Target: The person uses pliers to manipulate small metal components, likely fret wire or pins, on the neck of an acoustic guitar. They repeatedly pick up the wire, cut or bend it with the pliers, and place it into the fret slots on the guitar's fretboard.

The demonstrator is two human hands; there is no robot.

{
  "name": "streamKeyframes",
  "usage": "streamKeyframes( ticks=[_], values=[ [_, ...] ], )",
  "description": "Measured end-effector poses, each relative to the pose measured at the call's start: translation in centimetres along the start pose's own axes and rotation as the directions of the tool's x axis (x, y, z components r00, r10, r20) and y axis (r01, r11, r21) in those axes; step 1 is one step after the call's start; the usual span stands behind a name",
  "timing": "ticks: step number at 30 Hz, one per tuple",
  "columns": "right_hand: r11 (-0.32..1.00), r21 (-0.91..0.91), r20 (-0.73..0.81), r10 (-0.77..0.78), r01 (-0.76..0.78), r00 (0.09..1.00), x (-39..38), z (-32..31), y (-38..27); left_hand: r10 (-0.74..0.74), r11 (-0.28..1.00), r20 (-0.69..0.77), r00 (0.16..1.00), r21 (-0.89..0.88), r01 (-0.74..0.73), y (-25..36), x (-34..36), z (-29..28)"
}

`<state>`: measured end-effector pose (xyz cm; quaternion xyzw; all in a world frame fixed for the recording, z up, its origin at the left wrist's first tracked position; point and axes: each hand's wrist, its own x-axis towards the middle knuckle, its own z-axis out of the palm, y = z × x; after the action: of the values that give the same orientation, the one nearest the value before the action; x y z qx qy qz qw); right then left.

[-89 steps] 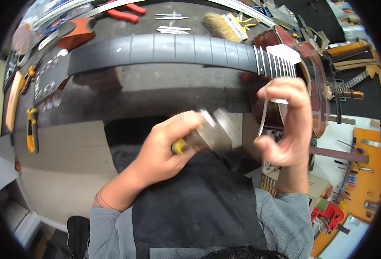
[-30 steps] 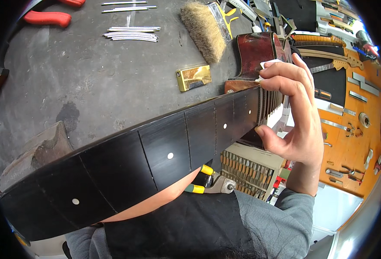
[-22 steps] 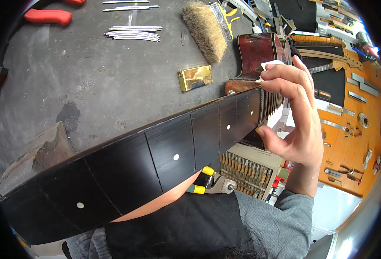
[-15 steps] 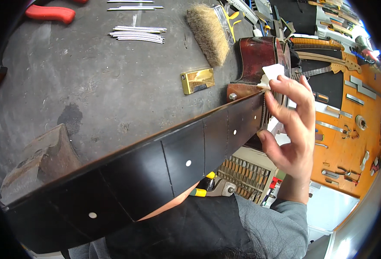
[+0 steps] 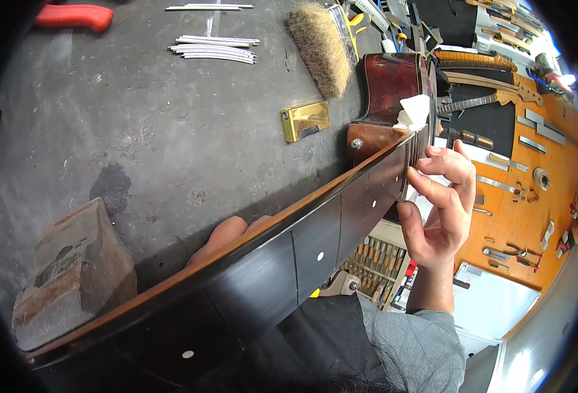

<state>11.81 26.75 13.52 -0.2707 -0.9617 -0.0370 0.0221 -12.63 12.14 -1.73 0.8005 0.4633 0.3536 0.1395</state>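
"Where are your hands?"

"My right hand (image 5: 441, 204) is at the body end of the guitar neck (image 5: 256, 268), thumb and forefinger tips apart; I can't tell whether a thin strip sits between them. My left hand (image 5: 226, 236) shows only partly, past the neck's far edge, so its grip is hidden."

"And the neck?"

"Slanting across in front of me, meeting the red guitar body (image 5: 393, 85) at upper right, its dark face tipped toward my apron (image 5: 315, 337)."

"What worries you?"

"That tilt. If my left hand slackens, the neck could roll against the brown-grey block (image 5: 82, 262) and get dented. The pliers (image 5: 344, 284) show just below the near edge, too; a knock from their metal head might scratch the wood."

"Anything loose?"

"The pale strips (image 5: 217, 49) lie unfastened on the counter (image 5: 171, 111); a careless sleeve could scatter them. And the gold block (image 5: 305, 122) has hard corners: a swinging neck might catch one."
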Motion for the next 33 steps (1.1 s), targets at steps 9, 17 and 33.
streamKeyframes(
  ticks=[9, 17, 33],
  values=[
    [0.994, -0.1, 0.035, -0.038, 0.041, 0.999, -0.3, 0.0, -0.3, 0.008, 1.0, 0.015, 1.0, 0.004, -0.008, 0.2, -0.4, -0.3],
    [0.976, -0.16, 0.039, -0.145, 0.149, 0.989, 1.2, -0.8, -0.5, 0.04, 0.995, 0.033, 0.999, 0.086, -0.043, 0.6, 0.3, 0.1],
    [0.915, -0.027, -0.077, -0.404, 0.403, 0.912, 11.4, -2.9, -0.4, -0.079, 0.987, -0.19, 0.979, -0.15, 0.05, 1.3, -0.9, 3.3]
  ],
)
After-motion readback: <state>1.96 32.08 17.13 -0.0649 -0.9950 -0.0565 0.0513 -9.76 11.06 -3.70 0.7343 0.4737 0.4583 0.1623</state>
